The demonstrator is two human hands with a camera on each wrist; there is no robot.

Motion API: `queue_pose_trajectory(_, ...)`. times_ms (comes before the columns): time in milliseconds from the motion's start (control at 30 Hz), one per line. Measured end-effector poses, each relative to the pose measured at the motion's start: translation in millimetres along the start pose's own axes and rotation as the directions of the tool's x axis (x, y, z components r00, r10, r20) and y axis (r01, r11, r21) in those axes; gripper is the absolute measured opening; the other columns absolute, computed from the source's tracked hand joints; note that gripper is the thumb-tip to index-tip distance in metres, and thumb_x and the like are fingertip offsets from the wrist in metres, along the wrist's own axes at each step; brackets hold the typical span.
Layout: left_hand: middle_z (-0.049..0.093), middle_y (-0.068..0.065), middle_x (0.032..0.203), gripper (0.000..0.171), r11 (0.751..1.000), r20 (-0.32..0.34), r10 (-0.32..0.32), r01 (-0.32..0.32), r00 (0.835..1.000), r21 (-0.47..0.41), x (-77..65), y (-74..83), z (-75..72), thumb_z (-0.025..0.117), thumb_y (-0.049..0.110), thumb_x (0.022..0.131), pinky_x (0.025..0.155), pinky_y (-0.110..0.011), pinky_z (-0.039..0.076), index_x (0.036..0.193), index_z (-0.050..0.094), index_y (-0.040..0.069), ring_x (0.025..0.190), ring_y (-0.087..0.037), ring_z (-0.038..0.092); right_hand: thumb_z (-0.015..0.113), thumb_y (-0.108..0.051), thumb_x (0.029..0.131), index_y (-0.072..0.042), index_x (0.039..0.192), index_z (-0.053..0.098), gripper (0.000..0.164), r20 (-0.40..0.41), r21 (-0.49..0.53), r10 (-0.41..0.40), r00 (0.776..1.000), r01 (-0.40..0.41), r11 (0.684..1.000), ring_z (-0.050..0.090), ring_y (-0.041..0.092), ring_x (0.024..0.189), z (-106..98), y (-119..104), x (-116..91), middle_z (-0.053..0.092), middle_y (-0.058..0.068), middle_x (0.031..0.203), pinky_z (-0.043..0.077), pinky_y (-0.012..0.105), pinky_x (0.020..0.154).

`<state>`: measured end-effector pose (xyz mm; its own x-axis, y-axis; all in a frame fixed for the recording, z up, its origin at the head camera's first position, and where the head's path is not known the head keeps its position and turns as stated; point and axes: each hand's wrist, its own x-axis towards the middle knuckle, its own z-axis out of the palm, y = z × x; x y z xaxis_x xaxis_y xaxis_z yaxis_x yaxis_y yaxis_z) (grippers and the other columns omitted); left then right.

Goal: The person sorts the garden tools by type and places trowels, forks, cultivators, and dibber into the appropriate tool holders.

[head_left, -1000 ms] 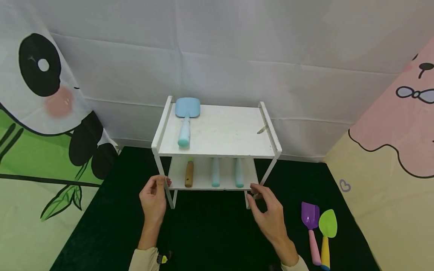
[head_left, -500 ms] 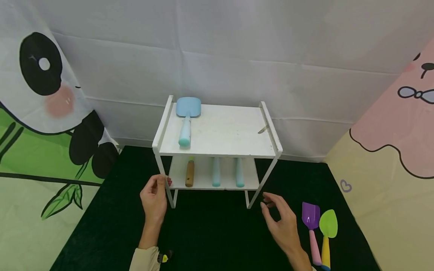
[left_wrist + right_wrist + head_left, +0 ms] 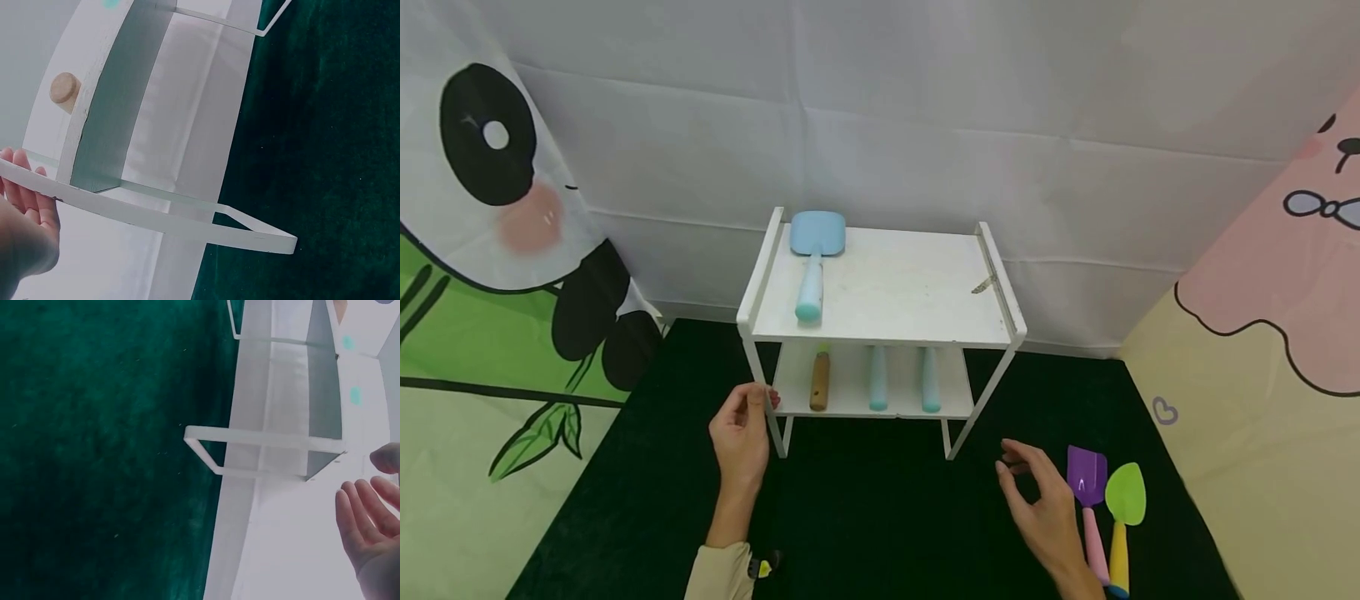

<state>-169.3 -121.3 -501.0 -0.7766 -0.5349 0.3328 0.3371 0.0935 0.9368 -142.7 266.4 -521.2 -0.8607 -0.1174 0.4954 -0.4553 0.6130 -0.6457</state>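
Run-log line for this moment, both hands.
left hand: grips front-left leg of white rack; right hand: holds nothing, apart from rack; blue shovel: upper shelf; purple shovel: right of rack

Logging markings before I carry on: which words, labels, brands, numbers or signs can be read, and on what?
None: no legible word, label, brand or number in any view.
White shelf, blue shovel, purple shovel, green shovel: no lettering can be made out.
Backdrop heart: a drawing, not writing.
Black-and-yellow item by the left sleeve: too small to read any marking.
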Motion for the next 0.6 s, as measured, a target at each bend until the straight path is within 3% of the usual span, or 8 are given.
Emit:
queue_pose_trajectory(200, 0.067, 0.002, 0.089, 0.03, 1.0, -0.002, -0.014, 0.014, 1.0, 0.006, -0.2, 2.4, 0.2, 0.05, 0.015, 0.11, 0.082, -0.017, 0.053, 0.101, 0.064, -0.011, 0.086, -0.013, 0.064, 0.072, 0.0, 0.095, -0.006, 0.128, 0.064, 0.035, 0.013, 0.011, 0.079, 0.997, -0.079, 0.997, 0.065, 0.015, 0.103, -4.2, 9.9, -8.8, 0.066, 0.004, 0.122, 0.052, 0.016, 0.086)
queue_pose_trajectory(333, 0.067, 0.001, 0.089, 0.032, 1.0, -0.004, -0.002, 0.002, 1.0, 0.012, 1.2, -4.8, -0.7, 0.051, 0.018, 0.11, 0.082, -0.017, 0.053, 0.1, 0.064, -0.01, 0.087, -0.014, 0.065, 0.072, -0.002, 0.095, -0.006, 0.127, 0.063, 0.034, 0.02, 0.005, 0.11, 0.994, -0.11, 0.994, 0.065, 0.015, 0.103, -6.9, 16.5, -13.5, 0.067, 0.007, 0.121, 0.053, 0.017, 0.085)
queue_pose_trajectory(600, 0.067, 0.002, 0.089, 0.031, 1.0, -0.003, 0.016, -0.016, 1.0, 0.012, 1.1, -5.9, -0.8, 0.051, 0.016, 0.11, 0.082, -0.017, 0.053, 0.099, 0.064, -0.01, 0.086, -0.013, 0.064, 0.072, -0.004, 0.096, -0.007, 0.13, 0.062, 0.035, 0.031, -0.075, 0.164, 0.986, -0.161, 0.984, 0.064, 0.011, 0.102, -15.1, 29.0, -22.0, 0.067, 0.007, 0.122, 0.055, 0.021, 0.084)
